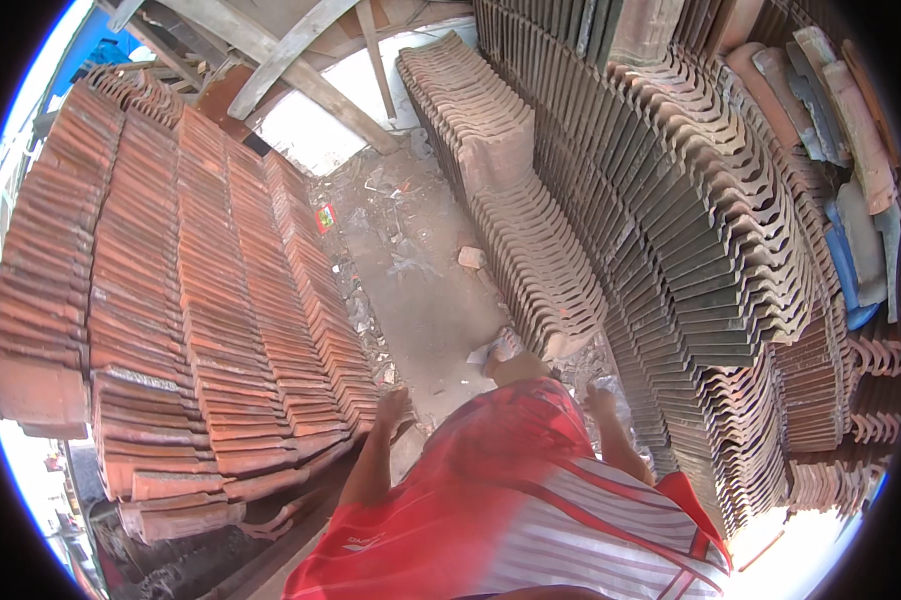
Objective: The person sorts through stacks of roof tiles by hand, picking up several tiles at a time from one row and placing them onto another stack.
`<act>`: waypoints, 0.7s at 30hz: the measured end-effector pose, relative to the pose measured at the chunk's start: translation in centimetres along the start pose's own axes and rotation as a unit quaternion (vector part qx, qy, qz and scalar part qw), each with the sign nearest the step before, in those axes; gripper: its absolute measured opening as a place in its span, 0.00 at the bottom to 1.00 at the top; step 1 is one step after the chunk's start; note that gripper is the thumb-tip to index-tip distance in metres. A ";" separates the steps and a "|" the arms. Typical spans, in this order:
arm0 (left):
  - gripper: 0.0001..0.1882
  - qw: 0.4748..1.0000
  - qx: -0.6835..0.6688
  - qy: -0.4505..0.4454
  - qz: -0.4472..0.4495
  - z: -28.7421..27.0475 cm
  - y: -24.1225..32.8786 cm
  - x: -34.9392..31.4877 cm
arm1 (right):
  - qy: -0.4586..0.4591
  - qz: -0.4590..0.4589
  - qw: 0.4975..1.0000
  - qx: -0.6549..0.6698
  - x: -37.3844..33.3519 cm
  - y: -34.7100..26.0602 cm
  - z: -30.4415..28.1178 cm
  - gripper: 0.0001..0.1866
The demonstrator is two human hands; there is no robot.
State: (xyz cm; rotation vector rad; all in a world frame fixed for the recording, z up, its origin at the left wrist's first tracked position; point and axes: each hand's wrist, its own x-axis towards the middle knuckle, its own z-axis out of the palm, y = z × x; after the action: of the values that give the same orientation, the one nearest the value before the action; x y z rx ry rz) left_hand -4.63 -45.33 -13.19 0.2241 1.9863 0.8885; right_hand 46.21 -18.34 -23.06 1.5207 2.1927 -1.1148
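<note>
My left hand (pixel 394 408) hangs beside the lower right corner of the red roof tile stack (pixel 241 290). Its fingers look loosely bent, and I see nothing in them. On the other side of my body, my right hand (pixel 601 403) is low, near the front end of a row of paler, wavy-edged roof tiles (pixel 543 250). Nothing shows in that hand either, its fingers loosely curved. Both hands are small in the view, so contact with the tiles is hard to judge. One foot (pixel 503 345) in a sandal is forward on the dirt floor (pixel 426 330).
Tall rows of dark tiles (pixel 661 250) wall the right side, with loose curved tiles (pixel 856 130) and a blue piece (pixel 843 268) beyond. Wooden beams (pixel 321 95) slant across the back. A small block (pixel 472 257) and litter (pixel 401 262) lie along the narrow passage.
</note>
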 end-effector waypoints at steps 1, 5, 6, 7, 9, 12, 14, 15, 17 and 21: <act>0.19 1.000 0.012 -0.019 -0.002 0.0 1.7 1.4 | 0.016 0.098 0.961 0.256 1.9 -1.6 -1.3 0.16; 0.20 0.984 -0.159 0.065 -0.040 -3.5 12.2 5.5 | 0.173 0.101 0.879 0.433 7.5 -8.1 -9.4 0.24; 0.20 0.985 -0.150 0.067 -0.045 -4.5 13.7 5.9 | 0.184 0.111 0.861 0.460 8.0 -11.0 -12.4 0.25; 0.20 0.981 -0.166 0.090 -0.048 -4.7 14.7 6.3 | 0.200 0.124 0.845 0.481 7.9 -12.7 -14.6 0.25; 0.20 0.976 -0.186 0.103 -0.051 -4.1 15.8 7.6 | 0.222 0.126 0.839 0.481 9.0 -12.1 -15.8 0.25; 0.22 0.983 -0.149 0.025 -0.103 -4.8 14.6 9.4 | 0.229 0.132 0.840 0.475 9.7 -11.7 -16.9 0.25; 0.24 0.981 -0.128 0.012 -0.146 -2.7 15.2 10.6 | 0.217 0.175 0.842 0.461 8.7 -8.6 -14.9 0.21; 0.25 0.978 -0.103 0.001 -0.184 -1.6 15.9 11.2 | 0.211 0.201 0.840 0.458 8.5 -5.4 -12.0 0.19; 0.25 0.970 -0.088 -0.039 -0.224 -2.0 15.7 14.5 | 0.216 0.121 0.969 -0.009 7.0 0.8 -6.6 0.13; 0.23 0.968 -0.062 -0.064 -0.235 -0.4 18.2 23.0 | 0.050 0.151 0.981 -0.110 5.4 -4.0 -9.1 0.10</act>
State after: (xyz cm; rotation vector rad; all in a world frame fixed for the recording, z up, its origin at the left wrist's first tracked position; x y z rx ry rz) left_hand -21.24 -21.37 -16.43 -0.2503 1.7490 0.6657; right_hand 42.31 -8.81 -18.32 1.7636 1.9783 -0.6940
